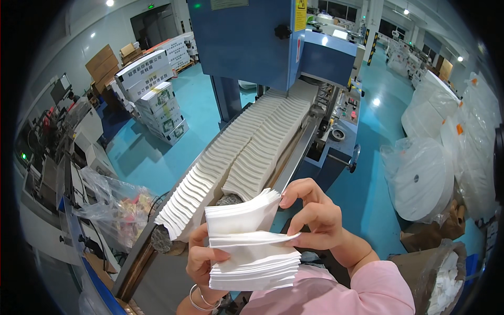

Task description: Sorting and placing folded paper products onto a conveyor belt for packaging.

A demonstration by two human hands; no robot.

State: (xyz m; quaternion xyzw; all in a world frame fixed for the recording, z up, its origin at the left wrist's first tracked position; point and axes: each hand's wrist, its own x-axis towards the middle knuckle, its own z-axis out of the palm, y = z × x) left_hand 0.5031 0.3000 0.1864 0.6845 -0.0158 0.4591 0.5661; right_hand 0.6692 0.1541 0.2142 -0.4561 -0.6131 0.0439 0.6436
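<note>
My left hand [202, 262] grips a thick stack of white folded napkins [252, 262] from its left side, thumb across the front. My right hand [312, 218] pinches the upper napkins of the stack, fanning the top part up and apart from the rest. Just beyond the stack, two long rows of folded white napkins [247, 147] lie on the metal conveyor trough [294, 157] that runs out of the blue machine [262, 42].
Large wrapped white paper rolls [425, 178] stand on the teal floor at the right. A brown bag of white scraps [441, 278] sits at lower right. Stacked cartons [157, 100] stand at far left, a clear plastic bag [118, 207] beside the trough.
</note>
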